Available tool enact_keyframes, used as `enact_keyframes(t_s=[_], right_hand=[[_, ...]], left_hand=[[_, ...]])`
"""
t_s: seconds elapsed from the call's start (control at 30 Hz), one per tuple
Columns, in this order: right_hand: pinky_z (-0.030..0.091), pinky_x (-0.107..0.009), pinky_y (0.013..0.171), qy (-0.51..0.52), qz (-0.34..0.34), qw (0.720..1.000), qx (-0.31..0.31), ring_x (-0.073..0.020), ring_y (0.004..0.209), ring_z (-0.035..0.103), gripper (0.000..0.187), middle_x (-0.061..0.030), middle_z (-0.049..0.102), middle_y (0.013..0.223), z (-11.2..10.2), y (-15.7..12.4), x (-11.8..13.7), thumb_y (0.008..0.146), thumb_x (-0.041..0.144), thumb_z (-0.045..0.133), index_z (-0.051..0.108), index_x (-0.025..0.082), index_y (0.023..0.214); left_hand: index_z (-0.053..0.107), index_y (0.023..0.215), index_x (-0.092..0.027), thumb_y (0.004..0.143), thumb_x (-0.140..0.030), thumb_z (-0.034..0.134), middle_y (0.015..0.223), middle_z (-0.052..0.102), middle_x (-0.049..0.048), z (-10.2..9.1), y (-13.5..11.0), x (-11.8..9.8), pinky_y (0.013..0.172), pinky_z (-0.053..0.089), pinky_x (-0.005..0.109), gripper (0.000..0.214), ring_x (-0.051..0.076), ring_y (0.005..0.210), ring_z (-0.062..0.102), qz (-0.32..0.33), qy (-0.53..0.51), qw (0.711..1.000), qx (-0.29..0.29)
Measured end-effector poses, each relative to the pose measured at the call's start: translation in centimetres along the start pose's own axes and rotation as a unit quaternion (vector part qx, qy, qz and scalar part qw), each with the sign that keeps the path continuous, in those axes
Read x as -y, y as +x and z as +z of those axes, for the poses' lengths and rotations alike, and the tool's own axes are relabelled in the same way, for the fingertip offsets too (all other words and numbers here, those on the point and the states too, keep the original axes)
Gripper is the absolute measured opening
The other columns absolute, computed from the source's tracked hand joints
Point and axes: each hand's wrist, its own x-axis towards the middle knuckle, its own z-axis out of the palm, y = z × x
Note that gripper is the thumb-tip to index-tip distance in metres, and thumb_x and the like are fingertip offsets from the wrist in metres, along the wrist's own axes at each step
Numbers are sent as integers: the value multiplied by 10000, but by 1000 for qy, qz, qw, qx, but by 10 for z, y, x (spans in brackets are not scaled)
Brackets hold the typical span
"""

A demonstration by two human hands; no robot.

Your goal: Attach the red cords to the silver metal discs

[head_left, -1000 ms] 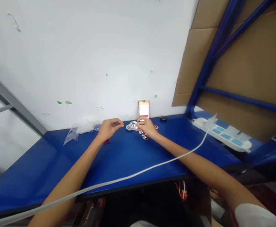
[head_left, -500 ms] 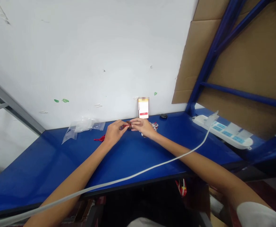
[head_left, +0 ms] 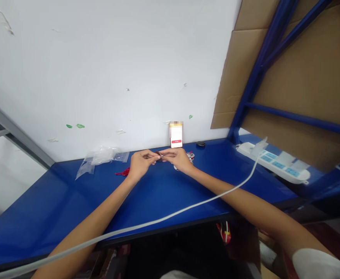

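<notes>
Above the back of the blue table point(head_left: 164, 201), my left hand point(head_left: 140, 164) and my right hand point(head_left: 178, 159) meet fingertip to fingertip. Both pinch a small dark brown round piece point(head_left: 159, 155), partly covered by the fingers; its exact kind is unclear. A bunch of red cords point(head_left: 123, 172) lies just left of my left wrist. Behind my right hand several small round, clear-looking pieces with red bits point(head_left: 190, 155) rest on the table, partly hidden. A phone point(head_left: 176, 135) with a lit screen leans upright against the wall behind my right hand.
Clear plastic bags point(head_left: 104, 155) lie at the back left. A small black object point(head_left: 201, 144) sits near the wall. On the right is a white power strip point(head_left: 274, 162) beside the blue metal frame point(head_left: 254, 81). Its white cable point(head_left: 187, 206) crosses the view in front of my forearms.
My fingers have shifted slightly around the round piece, and the red that showed at my left fingertips is now hidden. The view has tilted a little; the rest stays in place.
</notes>
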Motion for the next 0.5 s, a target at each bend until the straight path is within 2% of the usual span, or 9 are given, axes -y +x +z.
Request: enact_keyframes(t_s=[0.13, 0.3, 0.4, 0.5], right_hand=[[674, -412, 862, -36, -36, 999, 0, -262, 855, 815, 350, -74, 853, 957, 0, -4, 7, 793, 442, 909, 881, 210, 1054], [648, -365, 863, -153, -142, 978, -4, -246, 926, 800, 175, -60, 848, 1043, 0, -7, 20, 904, 391, 845, 889, 275, 1028], [634, -360, 872, -214, -198, 956, -14, -242, 951, 797, 139, -61, 847, 1063, 0, -7, 22, 955, 346, 810, 883, 289, 1058], [623, -356, 899, -233, -245, 941, -2, -232, 966, 797, 123, -62, 846, 1072, -1, -6, 19, 988, 301, 779, 874, 277, 1062]], left_hand=[[816, 822, -162, 705, -528, 957, 759, 785, 71, -4, 2, -2, 690, 568, 316, 409, 198, 688, 704, -28, -63, 997, 29], [855, 875, -175, 737, -515, 950, 879, 812, 85, -8, 4, 1, 813, 599, 355, 379, 217, 798, 732, -49, -119, 987, 96], [863, 906, -180, 736, -498, 955, 949, 820, 95, -8, 4, 2, 840, 604, 371, 372, 226, 837, 739, -52, -151, 982, 98], [863, 932, -174, 762, -493, 943, 952, 815, 98, -6, 3, 2, 825, 602, 360, 370, 212, 824, 726, -51, -165, 980, 94]])
